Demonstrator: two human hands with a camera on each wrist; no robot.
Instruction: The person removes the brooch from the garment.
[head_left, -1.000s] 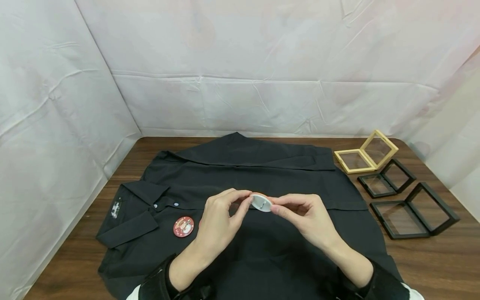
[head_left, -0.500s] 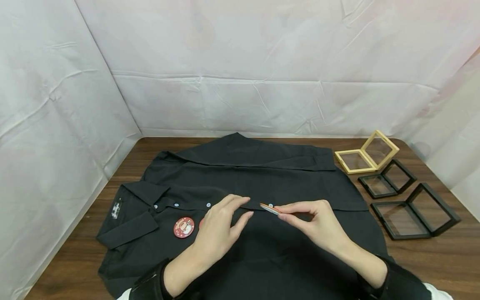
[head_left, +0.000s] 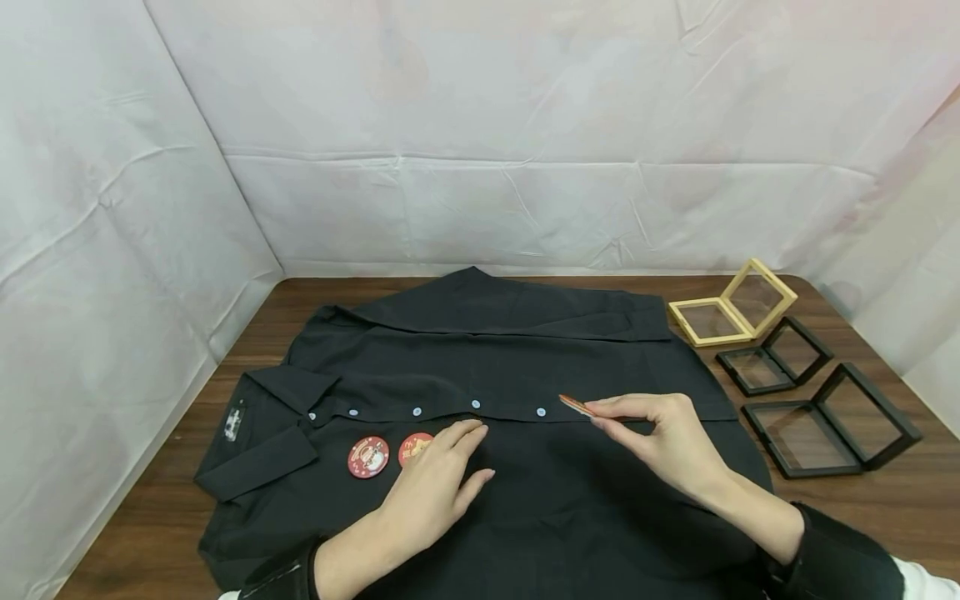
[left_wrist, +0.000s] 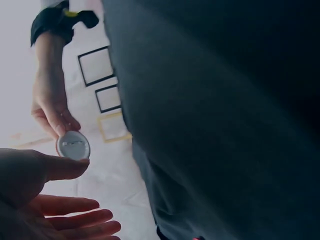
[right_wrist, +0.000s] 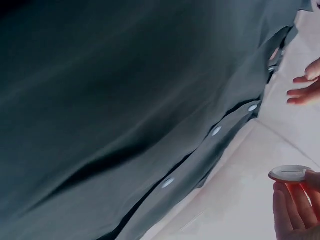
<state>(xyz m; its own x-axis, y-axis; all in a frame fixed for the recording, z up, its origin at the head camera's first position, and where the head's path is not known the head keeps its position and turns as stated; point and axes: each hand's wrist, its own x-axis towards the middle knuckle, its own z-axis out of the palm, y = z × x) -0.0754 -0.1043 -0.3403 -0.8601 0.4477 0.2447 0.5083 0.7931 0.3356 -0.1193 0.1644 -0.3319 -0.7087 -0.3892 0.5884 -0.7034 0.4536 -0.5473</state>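
Note:
My right hand (head_left: 667, 442) pinches a round button badge (head_left: 574, 406) by its edge between thumb and fingers, held above the shirt. Its orange-red rim shows edge-on in the head view; in the left wrist view the badge's white back (left_wrist: 73, 145) shows a pin bar. A black button-up shirt (head_left: 540, 492) lies spread with its collar to the left. My left hand (head_left: 431, 492) hovers over or touches the shirt with relaxed fingers, holding nothing. Two red badges lie on the shirt: one (head_left: 368, 457) fully visible, the other (head_left: 413, 447) partly covered by my left hand.
At the right of the brown wooden table (head_left: 840, 533) stand three unfolded clear-window frames: a yellow one (head_left: 712, 341), a small black one (head_left: 757, 390) and a larger black one (head_left: 810, 474). White cloth (head_left: 480, 167) hangs behind and at both sides.
My left hand has let go of the badge and moved down and slightly left, uncovering shirt buttons and part of the second red badge. My right hand has carried the badge to the right.

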